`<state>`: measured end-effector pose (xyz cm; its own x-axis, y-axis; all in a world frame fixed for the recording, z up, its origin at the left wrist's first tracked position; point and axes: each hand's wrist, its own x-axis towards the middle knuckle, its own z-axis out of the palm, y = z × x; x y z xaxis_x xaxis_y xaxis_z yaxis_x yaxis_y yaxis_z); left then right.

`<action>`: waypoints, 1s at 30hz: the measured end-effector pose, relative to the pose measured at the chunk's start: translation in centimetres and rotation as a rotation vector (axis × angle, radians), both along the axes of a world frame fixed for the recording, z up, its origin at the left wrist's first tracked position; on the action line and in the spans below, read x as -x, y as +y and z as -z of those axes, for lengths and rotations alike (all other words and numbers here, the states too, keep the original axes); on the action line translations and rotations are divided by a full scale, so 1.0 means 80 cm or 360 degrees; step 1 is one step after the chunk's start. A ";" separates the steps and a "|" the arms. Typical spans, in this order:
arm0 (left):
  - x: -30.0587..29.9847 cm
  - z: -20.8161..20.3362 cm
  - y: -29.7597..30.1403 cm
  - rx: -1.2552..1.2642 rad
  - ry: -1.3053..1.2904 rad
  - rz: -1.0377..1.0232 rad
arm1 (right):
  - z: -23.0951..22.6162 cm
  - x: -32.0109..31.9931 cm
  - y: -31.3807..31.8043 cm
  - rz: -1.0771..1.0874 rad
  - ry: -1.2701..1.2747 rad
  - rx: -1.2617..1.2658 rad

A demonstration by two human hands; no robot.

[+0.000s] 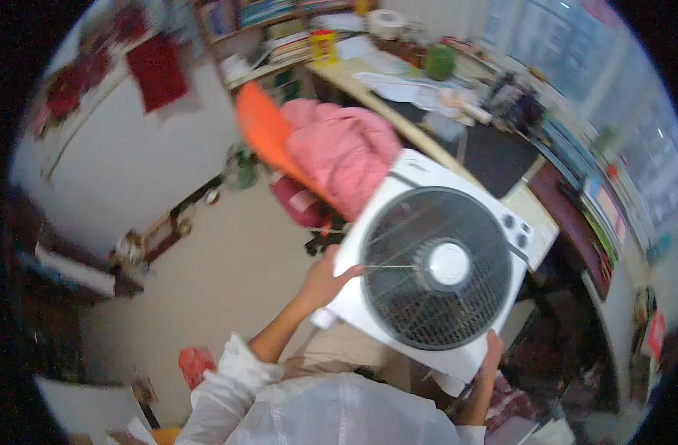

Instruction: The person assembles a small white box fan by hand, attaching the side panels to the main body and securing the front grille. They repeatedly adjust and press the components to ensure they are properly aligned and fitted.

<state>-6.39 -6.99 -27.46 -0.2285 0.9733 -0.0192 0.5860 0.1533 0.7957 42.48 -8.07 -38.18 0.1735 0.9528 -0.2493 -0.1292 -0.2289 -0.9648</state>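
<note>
A white box fan (354, 297) with a round dark grille and a white centre hub is held up in front of my body, tilted, with its face toward me. On its left edge my left hand (326, 278) grips the frame, thumb over the front. My right hand (490, 354) is closed on the lower right edge, its fingers mostly hidden behind the fan. Small knobs (515, 228) sit on the frame near the upper right corner. The fan hides part of the desk and what lies behind it.
Just beyond the fan stands an orange chair (261, 122) with a pink quilted cloth (339, 144) over it. A cluttered desk (443, 159) runs along the windows, bearing papers and a green jar (439, 62). A red bag (196, 365) lies on the floor at lower left.
</note>
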 end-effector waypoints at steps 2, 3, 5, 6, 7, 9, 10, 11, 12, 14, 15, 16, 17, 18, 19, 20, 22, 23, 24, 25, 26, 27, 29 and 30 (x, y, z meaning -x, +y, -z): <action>-0.006 -0.021 -0.006 0.0015 -0.0107 -0.0023 | -0.024 0.021 0.007 -0.0060 0.0146 0.0026; -0.007 -0.025 -0.011 -0.0033 -0.0043 -0.0043 | -0.043 0.037 0.004 -0.0066 0.0126 0.0006; -0.020 -0.033 -0.012 -0.0082 0.0021 -0.0063 | -0.052 0.034 0.005 -0.0134 0.0176 -0.0047; -0.021 -0.037 -0.019 -0.0074 0.0018 -0.0088 | -0.047 0.032 0.008 -0.0160 0.0218 -0.0015; -0.007 -0.014 -0.013 -0.0172 -0.0131 -0.0035 | -0.060 0.041 0.005 -0.0131 0.0145 -0.0059; -0.024 -0.028 -0.006 -0.0103 -0.0099 0.0001 | -0.075 0.032 0.007 -0.0093 0.0065 -0.0098; -0.027 -0.033 -0.004 -0.0070 -0.0077 0.0007 | -0.079 0.031 0.005 -0.0067 0.0030 -0.0107; -0.024 -0.027 -0.002 -0.0083 -0.0126 0.0030 | -0.080 0.033 0.004 -0.0053 0.0002 -0.0111; -0.020 -0.018 0.001 -0.0095 -0.0174 0.0050 | -0.078 0.033 0.003 -0.0052 -0.0006 -0.0121; -0.013 -0.013 0.003 -0.0092 -0.0244 0.0084 | -0.070 0.035 -0.005 -0.0062 -0.0019 -0.0116; -0.009 -0.012 0.006 -0.0090 -0.0268 0.0104 | -0.065 0.040 -0.008 -0.0045 0.0028 -0.0129; -0.009 -0.012 0.007 -0.0085 -0.0303 0.0126 | -0.072 0.044 -0.010 -0.0026 0.0062 -0.0142; -0.005 -0.005 0.006 -0.0111 -0.0295 0.0127 | -0.076 0.047 -0.013 -0.0007 0.0096 -0.0155; 0.001 0.006 0.005 -0.0137 -0.0287 0.0129 | -0.072 0.047 -0.014 -0.0033 0.0078 -0.0126; 0.000 0.006 0.009 -0.0170 -0.0289 0.0144 | -0.075 0.049 -0.011 -0.0046 0.0050 -0.0106; 0.001 0.003 0.011 -0.0168 -0.0245 0.0157 | -0.079 0.048 -0.011 -0.0058 0.0024 -0.0084; 0.003 -0.006 0.013 -0.0169 -0.0157 0.0184 | -0.075 0.053 -0.016 0.0059 -0.0157 -0.0065; 0.009 0.005 0.017 -0.0192 -0.0221 0.0193 | -0.060 0.050 -0.014 0.0053 -0.0280 -0.0051; 0.012 0.006 0.018 -0.0204 -0.0207 0.0211 | -0.079 0.054 -0.011 0.0031 -0.0414 -0.0036; 0.016 0.006 0.020 -0.0215 -0.0191 0.0228 | -0.107 0.064 -0.019 0.0117 -0.0568 -0.0091; 0.016 0.005 0.022 -0.0227 -0.0173 0.0243 | -0.119 0.066 -0.021 0.0153 -0.0801 -0.0078; 0.004 -0.007 0.025 -0.0203 -0.0309 0.0275 | -0.130 0.062 -0.025 0.0209 -0.1046 -0.0060; 0.001 -0.013 0.023 -0.0146 -0.0277 0.0270 | -0.141 0.065 -0.033 0.0409 -0.1376 -0.0310; 0.000 -0.016 0.023 -0.0117 -0.0258 0.0266 | -0.145 0.059 -0.033 0.0511 -0.1423 -0.0363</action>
<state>-6.36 -5.17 -26.18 -0.0637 0.9975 0.0295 0.4622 0.0033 0.8867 37.73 -10.70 -26.61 0.4683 0.8364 0.2849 0.6481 -0.1061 -0.7541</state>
